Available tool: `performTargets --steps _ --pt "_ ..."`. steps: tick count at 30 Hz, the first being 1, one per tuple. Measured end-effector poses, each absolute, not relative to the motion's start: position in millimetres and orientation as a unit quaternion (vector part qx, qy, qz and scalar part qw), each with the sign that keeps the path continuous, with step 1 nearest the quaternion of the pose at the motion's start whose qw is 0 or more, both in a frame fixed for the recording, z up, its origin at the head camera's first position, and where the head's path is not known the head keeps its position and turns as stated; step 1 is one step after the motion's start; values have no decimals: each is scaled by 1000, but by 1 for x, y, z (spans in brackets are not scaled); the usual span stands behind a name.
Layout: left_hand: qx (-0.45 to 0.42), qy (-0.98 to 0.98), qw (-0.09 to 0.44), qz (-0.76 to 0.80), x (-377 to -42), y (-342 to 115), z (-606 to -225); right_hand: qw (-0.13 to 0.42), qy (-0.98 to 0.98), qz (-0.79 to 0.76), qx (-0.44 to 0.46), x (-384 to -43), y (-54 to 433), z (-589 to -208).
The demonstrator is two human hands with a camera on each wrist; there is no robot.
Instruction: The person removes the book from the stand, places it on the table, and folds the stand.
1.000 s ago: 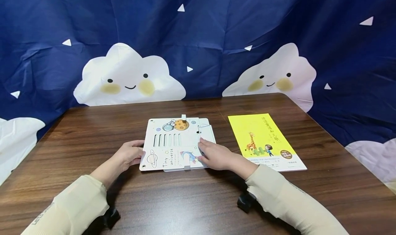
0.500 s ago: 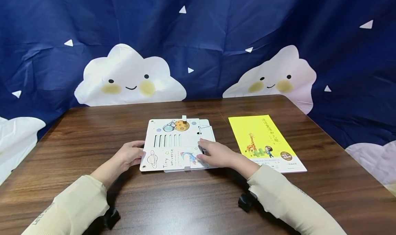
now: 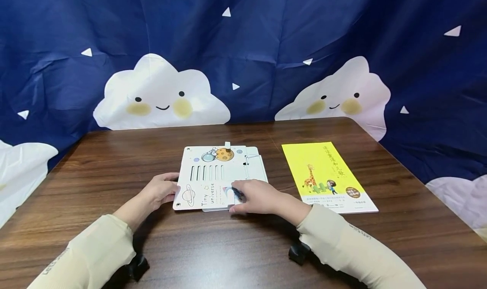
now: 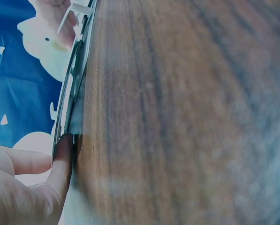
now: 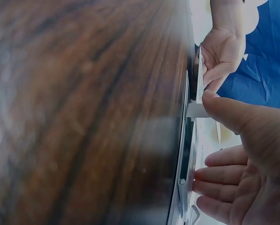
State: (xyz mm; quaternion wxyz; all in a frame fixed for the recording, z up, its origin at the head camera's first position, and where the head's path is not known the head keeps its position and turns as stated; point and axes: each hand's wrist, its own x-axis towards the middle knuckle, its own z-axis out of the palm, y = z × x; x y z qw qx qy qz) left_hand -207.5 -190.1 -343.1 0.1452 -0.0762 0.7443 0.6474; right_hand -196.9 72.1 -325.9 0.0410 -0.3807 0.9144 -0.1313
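A white book stand (image 3: 207, 175) with space drawings and the words "Tiny universe" lies folded on the table. My left hand (image 3: 161, 188) pinches its left edge; in the left wrist view the thumb is on top and a finger (image 4: 62, 159) underneath. Over the stand's lower right part rests my right hand (image 3: 256, 198). In the right wrist view its thumb is right at a white clip (image 5: 196, 110) on the near edge, while the other fingers (image 5: 219, 174) extend to the stand's face. The right hand hides the stand's lower right corner.
A yellow book (image 3: 323, 170) with a giraffe on its cover lies to the right of the stand. Both rest on a dark wooden table (image 3: 125, 162). Behind it hangs a blue curtain (image 3: 251, 39) printed with smiling clouds.
My right hand has slid left and toward me, from the stand's right part to the clip on the near edge. My left hand stays at the left edge.
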Motion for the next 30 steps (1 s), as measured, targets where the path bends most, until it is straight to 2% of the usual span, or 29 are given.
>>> performTargets --steps 10,24,30 --pt "-79 749 141 642 -207 -189 -344 -4 920 -106 -377 -197 67 -330" --pt "-78 745 142 647 -208 -189 -343 7 919 -98 -383 -197 67 -326" --pt "-81 742 143 650 -207 -189 -344 46 916 -111 -383 -202 67 -320"
